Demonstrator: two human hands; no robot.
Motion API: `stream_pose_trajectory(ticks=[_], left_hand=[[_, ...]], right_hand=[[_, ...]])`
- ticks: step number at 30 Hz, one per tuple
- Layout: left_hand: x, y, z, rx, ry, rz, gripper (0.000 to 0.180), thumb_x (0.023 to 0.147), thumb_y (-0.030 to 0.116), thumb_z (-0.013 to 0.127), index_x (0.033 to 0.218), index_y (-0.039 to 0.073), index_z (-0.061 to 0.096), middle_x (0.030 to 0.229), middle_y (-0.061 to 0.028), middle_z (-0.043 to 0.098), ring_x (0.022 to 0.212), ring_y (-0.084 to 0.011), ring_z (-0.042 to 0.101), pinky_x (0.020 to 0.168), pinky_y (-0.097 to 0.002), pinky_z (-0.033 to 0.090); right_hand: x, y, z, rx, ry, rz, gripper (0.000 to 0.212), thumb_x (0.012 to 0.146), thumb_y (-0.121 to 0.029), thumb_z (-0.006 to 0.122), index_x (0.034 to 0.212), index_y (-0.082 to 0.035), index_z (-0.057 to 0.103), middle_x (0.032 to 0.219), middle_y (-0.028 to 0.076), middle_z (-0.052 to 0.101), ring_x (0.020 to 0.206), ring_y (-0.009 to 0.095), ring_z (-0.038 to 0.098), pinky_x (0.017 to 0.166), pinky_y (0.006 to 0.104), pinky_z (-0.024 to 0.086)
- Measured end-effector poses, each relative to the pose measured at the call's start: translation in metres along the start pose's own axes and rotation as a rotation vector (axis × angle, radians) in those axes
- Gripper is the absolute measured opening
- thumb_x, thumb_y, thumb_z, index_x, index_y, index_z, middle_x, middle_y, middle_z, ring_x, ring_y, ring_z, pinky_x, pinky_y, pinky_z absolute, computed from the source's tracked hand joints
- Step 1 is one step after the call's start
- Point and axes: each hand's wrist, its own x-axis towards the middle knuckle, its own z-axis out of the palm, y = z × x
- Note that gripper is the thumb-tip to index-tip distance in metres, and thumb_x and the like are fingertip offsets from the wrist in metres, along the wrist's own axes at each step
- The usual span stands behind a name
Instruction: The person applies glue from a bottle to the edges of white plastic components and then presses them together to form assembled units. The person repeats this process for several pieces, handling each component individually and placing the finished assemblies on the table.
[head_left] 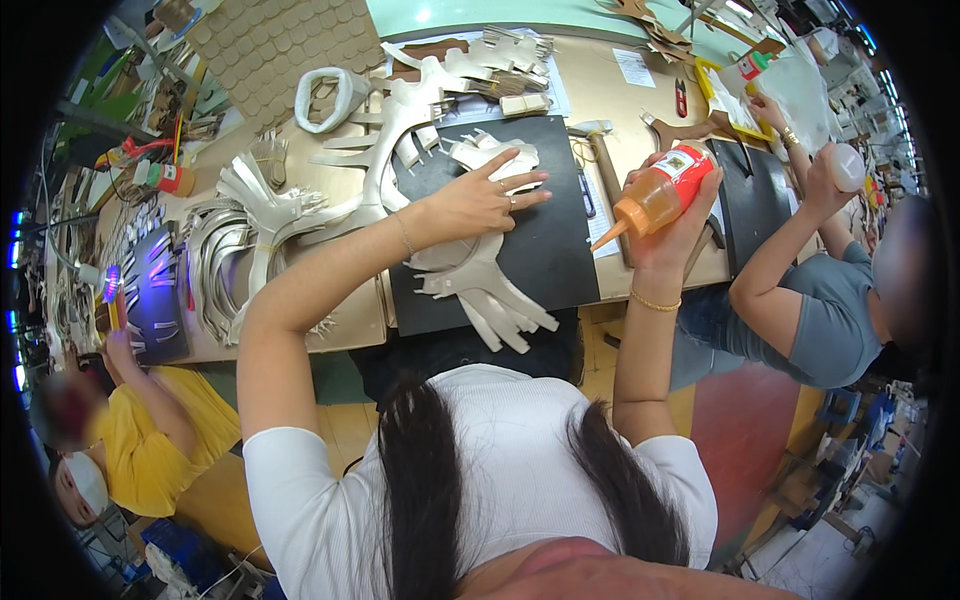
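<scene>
My left hand (468, 208) lies with its fingers spread on a cream, leather-like cut piece (478, 276) with strips along its ends. That piece rests on a black board (556, 240), its strips hanging over the near edge. Held in my right hand (690, 222) is a squeeze bottle (648, 206) with an orange nozzle, orange-brown contents and a red label. The bottle tilts, nozzle pointing down and left, above the board's right side and apart from the piece. Part of the piece is hidden under my left hand.
Stacked cream cut pieces (262, 225) cover the table to the left. A white roll-edged bag (330, 100) stands behind them. At right, a co-worker's hand holds a white round container (846, 168). Small red-handled snips (681, 98) lie at the back right. Another person in yellow (175, 430) sits left.
</scene>
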Motion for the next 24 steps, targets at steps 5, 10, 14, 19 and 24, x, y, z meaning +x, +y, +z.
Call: stream_pose_trajectory(ticks=[5,10,14,19,24], left_hand=[[-0.005,0.025,-0.002,0.184,0.132,-0.34,0.061,0.074,0.03,0.063,0.13,0.019,0.041,0.137,-0.016,0.036,0.127,-0.0355,0.033,0.104,-0.0493,0.026],[0.006,0.09,0.019,-0.279,0.153,-1.13,0.076,0.071,0.037,0.07,0.128,-0.002,0.038,0.106,-0.0203,0.049,0.095,-0.0336,0.05,0.077,-0.041,0.04],[-0.004,0.089,0.039,-0.296,0.164,-1.085,0.073,0.072,0.024,0.07,0.131,0.0,0.034,0.104,-0.0162,0.05,0.096,-0.031,0.05,0.074,-0.0413,0.038],[-0.05,0.069,0.026,-0.463,-0.022,-0.875,0.079,0.071,0.023,0.071,0.135,0.002,0.029,0.114,-0.0161,0.05,0.105,-0.0322,0.049,0.084,-0.0446,0.038],[-0.025,0.054,0.023,-0.667,0.226,-1.067,0.058,0.069,0.031,0.074,0.113,0.0,0.053,0.101,-0.0175,0.057,0.095,-0.0306,0.055,0.081,-0.0369,0.043]], right_hand=[[0.002,-0.006,-0.006,0.005,0.017,-0.039,0.058,0.082,-0.058,0.054,0.112,-0.009,0.048,0.092,0.01,0.058,0.077,0.023,0.058,0.068,0.0331,0.051],[0.008,-0.001,-0.005,0.051,0.024,-0.024,0.057,0.082,-0.057,0.055,0.111,-0.009,0.048,0.092,0.011,0.058,0.078,0.023,0.058,0.07,0.0331,0.051],[0.009,0.0,-0.003,0.041,-0.005,-0.024,0.057,0.081,-0.057,0.056,0.111,-0.009,0.049,0.091,0.011,0.058,0.079,0.022,0.058,0.072,0.0338,0.051],[0.001,0.0,-0.005,0.0,0.042,-0.036,0.056,0.082,-0.058,0.054,0.111,-0.01,0.049,0.092,0.01,0.058,0.078,0.022,0.059,0.069,0.0335,0.052],[0.0,0.006,-0.006,-0.015,0.078,-0.047,0.056,0.082,-0.058,0.054,0.111,-0.011,0.048,0.094,0.011,0.058,0.079,0.022,0.06,0.069,0.0335,0.053]])
